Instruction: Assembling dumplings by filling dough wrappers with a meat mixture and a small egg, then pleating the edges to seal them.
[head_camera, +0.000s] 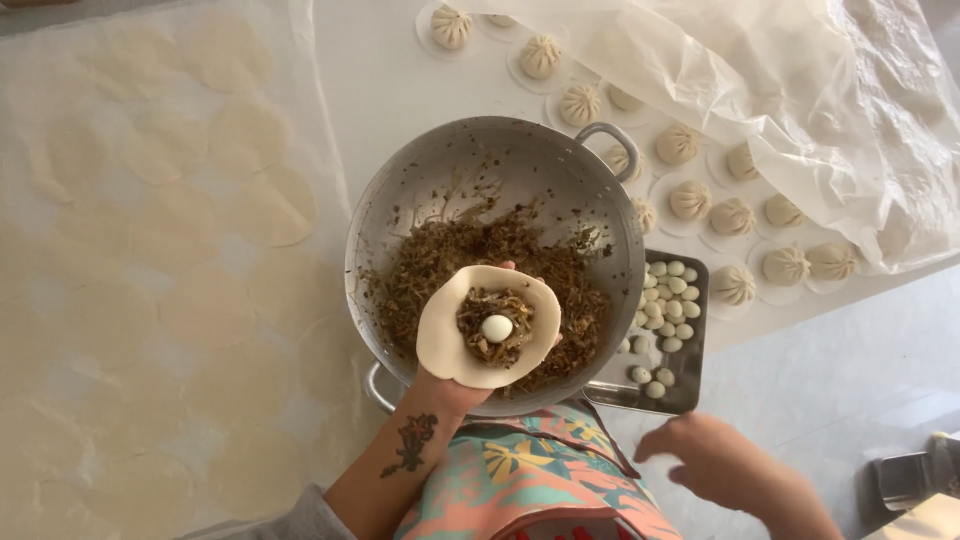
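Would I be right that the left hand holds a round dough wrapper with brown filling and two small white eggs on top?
Not quite: the head view shows one small white egg on the brown filling in the round dough wrapper held by the left hand.

Kitchen: dough rounds (175, 225), filling bowl (480, 170), dumplings (690, 200).
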